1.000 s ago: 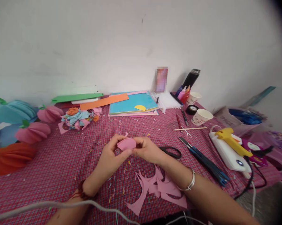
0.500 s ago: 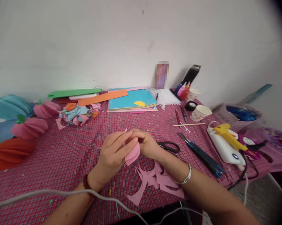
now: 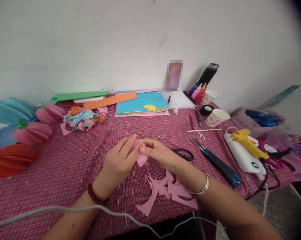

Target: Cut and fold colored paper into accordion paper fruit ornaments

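Note:
Between my two hands I hold folded pink paper (image 3: 141,160), partly covered by the fingers. My left hand (image 3: 119,159) is closed over it from the left, fingers laid across its top. From the right, my right hand (image 3: 159,153) grips the same paper, with the thumb pressed on its edge. Curved pink paper scraps (image 3: 152,195) lie on the cloth just below the hands. Black-handled scissors (image 3: 184,154) rest beside my right wrist, their blades hidden behind the hand.
Right of my forearm lie a utility knife (image 3: 216,165) and a yellow glue gun (image 3: 249,143) on a white box. Paper cups (image 3: 217,118) stand behind. Paper pumpkins (image 3: 32,132) sit at left, near a scrap pile (image 3: 81,119). A white cable (image 3: 72,209) crosses in front.
The pink paper, a rounded shape before, now shows as a narrower piece between my fingers. My right thumb has come forward onto it. The view has shifted slightly.

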`<move>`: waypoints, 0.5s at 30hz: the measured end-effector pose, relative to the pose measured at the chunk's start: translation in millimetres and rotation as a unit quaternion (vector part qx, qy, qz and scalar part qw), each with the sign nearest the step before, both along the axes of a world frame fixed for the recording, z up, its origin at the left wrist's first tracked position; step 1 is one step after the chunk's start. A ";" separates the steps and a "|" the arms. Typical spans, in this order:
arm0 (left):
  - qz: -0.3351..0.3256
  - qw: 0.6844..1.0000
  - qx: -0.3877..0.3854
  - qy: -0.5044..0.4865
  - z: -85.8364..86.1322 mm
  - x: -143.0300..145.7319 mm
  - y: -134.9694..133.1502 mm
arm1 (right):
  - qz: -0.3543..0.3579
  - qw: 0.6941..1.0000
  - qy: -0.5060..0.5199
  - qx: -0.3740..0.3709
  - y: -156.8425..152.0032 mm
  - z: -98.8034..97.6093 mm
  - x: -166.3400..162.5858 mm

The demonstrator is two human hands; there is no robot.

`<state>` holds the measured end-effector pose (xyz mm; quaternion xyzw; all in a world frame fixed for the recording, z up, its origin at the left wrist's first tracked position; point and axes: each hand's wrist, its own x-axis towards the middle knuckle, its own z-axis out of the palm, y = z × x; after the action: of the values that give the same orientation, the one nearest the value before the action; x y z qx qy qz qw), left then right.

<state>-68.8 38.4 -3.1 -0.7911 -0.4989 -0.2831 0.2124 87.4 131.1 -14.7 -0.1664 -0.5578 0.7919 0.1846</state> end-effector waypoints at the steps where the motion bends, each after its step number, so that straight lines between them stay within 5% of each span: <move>1: 0.003 1.000 -0.010 -0.007 -0.9 0.9 1.1 | -0.002 1.000 -0.013 -0.003 1.2 -0.2 0.2; 4: 0.011 0.991 -0.067 -0.119 -0.8 1.2 4.5 | -0.021 0.998 -0.051 0.002 7.5 -1.0 1.1; 6: 0.005 0.948 -0.131 -0.289 1.5 -2.8 6.4 | -0.039 0.997 -0.060 0.030 12.9 -1.3 2.7; 9: -0.028 0.771 -0.251 -0.585 6.4 -12.7 7.5 | -0.049 0.996 -0.043 0.065 19.3 -0.9 5.9; 11: -0.048 0.645 -0.310 -0.697 9.3 -17.2 7.1 | -0.038 0.997 -0.027 0.067 21.1 -0.2 7.9; 12: -0.058 0.609 -0.331 -0.719 10.5 -17.7 6.6 | -0.028 0.997 -0.022 0.068 21.3 0.2 8.7; 13: -0.065 0.597 -0.345 -0.721 11.7 -16.8 6.1 | -0.015 0.997 -0.018 0.071 21.1 0.6 9.4; 15: -0.069 0.633 -0.363 -0.680 14.0 -11.6 4.8 | 0.013 0.996 -0.015 0.089 19.9 1.7 10.3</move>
<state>-80.5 43.2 11.0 -0.4194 -0.5087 -0.5507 -0.5119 97.8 150.9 -13.0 -0.1535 -0.6310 0.7388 0.1801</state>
